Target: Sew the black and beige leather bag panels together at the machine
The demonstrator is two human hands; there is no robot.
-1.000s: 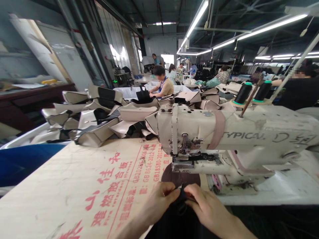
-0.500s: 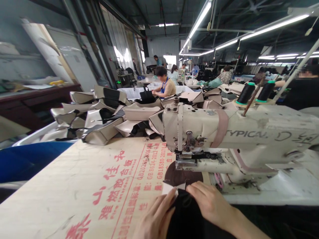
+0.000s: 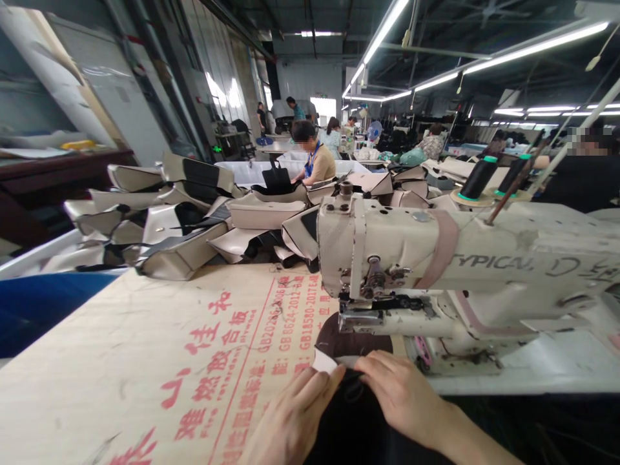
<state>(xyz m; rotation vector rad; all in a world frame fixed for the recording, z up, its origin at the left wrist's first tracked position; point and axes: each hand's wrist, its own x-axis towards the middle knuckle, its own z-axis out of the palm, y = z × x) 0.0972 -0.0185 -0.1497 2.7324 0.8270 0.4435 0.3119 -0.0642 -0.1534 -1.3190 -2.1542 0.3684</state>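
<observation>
Near the bottom centre, my left hand (image 3: 303, 407) pinches the left side of a small piece with a pale flap (image 3: 323, 361) and black material. My right hand (image 3: 402, 391) grips the same piece from the right, its fingertips close to the left ones. Black fabric (image 3: 351, 426) lies between my wrists, and whether it belongs to the held piece cannot be made out. Just beyond my fingers is a dark round pad (image 3: 334, 336) under the arm of a cream sewing machine (image 3: 387, 245). The hands do not touch the machine.
Beige and black bag pieces (image 3: 184, 248) are heaped behind the plywood table (image 3: 145, 342), which has red lettering. Two black thread spools (image 3: 478, 177) stand on the right. A seated person (image 3: 320, 161) works beyond the heap. A blue sheet (image 3: 48, 307) hangs at the left.
The view has shifted slightly. My left hand's fingers have closed in nearer to my right fingertips, and the pale flap now stands more tilted between them.
</observation>
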